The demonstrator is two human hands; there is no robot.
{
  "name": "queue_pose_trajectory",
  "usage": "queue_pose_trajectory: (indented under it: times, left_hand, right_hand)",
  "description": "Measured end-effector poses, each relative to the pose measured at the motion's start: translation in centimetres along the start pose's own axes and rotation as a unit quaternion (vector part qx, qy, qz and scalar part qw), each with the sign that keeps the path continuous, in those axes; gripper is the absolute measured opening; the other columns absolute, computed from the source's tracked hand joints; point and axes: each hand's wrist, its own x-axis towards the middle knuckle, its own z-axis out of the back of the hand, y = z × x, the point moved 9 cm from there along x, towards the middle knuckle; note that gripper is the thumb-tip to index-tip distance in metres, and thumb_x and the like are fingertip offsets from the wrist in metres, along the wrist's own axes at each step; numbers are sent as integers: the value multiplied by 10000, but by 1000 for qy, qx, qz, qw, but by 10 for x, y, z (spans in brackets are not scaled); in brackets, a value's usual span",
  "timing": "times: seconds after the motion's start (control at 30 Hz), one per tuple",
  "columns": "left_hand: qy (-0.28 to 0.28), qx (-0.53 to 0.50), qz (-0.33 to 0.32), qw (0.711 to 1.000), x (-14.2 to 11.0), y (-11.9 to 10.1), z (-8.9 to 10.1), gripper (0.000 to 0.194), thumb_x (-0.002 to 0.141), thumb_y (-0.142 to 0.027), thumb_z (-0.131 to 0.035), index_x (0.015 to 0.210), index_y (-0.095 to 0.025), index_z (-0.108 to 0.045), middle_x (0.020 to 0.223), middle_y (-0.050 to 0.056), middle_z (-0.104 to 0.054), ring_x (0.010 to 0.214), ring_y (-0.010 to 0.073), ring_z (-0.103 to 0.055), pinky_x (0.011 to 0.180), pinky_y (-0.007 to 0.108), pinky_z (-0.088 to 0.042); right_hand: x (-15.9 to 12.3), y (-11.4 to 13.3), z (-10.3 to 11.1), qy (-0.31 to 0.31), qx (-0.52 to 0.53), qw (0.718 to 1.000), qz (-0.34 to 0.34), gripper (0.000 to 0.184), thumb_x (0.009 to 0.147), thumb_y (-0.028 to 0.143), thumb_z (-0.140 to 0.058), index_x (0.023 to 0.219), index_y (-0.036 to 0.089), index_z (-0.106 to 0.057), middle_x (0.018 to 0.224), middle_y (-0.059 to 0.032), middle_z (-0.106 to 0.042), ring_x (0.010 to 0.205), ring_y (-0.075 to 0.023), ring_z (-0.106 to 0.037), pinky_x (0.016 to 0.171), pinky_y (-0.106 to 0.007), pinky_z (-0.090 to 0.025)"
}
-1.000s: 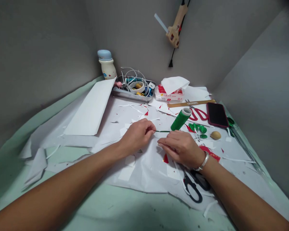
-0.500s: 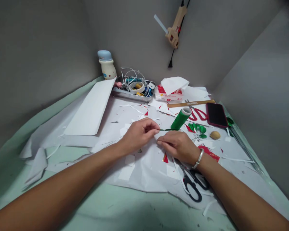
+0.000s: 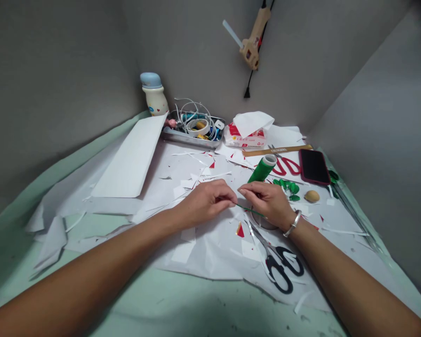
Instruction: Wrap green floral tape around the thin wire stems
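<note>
My left hand [image 3: 212,201] is closed in a pinch on one end of a thin green stem [image 3: 250,209]. From those fingertips the stem slants right and down, passing below my right hand [image 3: 268,199]. The right fingers are pressed together just right of the left ones; whatever they pinch is too fine to make out. Just behind the right hand, a spool of green thread [image 3: 261,169] stands tilted. Several shiny green leaf-like pieces [image 3: 289,186] lie beyond the right knuckles. Black-handled scissors [image 3: 280,267] rest below the right wrist, blades pointing up-left.
White paper with scraps covers the green table [image 3: 182,299]. A metal tray [image 3: 192,138] of cords and tape, a tissue pack [image 3: 245,136], red-handled scissors [image 3: 284,166], a phone [image 3: 314,166] and a round tan object [image 3: 312,196] surround the hands. A glue gun [image 3: 252,47] hangs behind.
Both hands have shifted: the left slightly nearer me, the right up and to the right. The green stem now slants down to the right rather than lying level. More of the black-handled scissors shows.
</note>
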Motion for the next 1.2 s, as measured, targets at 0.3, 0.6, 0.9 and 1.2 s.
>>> queue_pose_trajectory:
  times: [0.3,0.6,0.9,1.2]
  left_hand:
    - [-132,58,76,987,-2,20,25,123,849,-186,-500,842,-178,-622,855,24,-594,774,145,-550,730,293,-434]
    - [37,42,12,998,0,3,-8,159,829,-131,-499,873,-192,-639,878,18,-612,784,131,-563,737,268,-432]
    - [-107,-6,106,989,-1,23,22,119,835,-220,-514,849,-178,-625,865,31,-624,772,145,-559,725,287,-443]
    - [24,99,25,995,-1,14,-8,164,816,-127,-512,859,-198,-653,859,20,-612,787,148,-572,735,282,-435]
  right_hand:
    - [-14,45,-29,104,-144,975,135,197,901,244,-497,883,195,-686,684,-27,-622,657,-146,-526,648,-281,-383]
    - [-1,13,7,-20,-38,999,25,182,897,249,-527,870,189,-696,720,-21,-660,651,-124,-573,622,-243,-419]
    - [-11,34,-29,114,-111,981,107,204,911,254,-493,884,196,-687,708,-25,-649,678,-139,-550,669,-265,-400]
    - [-3,26,4,-4,-74,995,59,199,901,262,-513,877,194,-698,680,-23,-646,635,-137,-555,627,-268,-411]
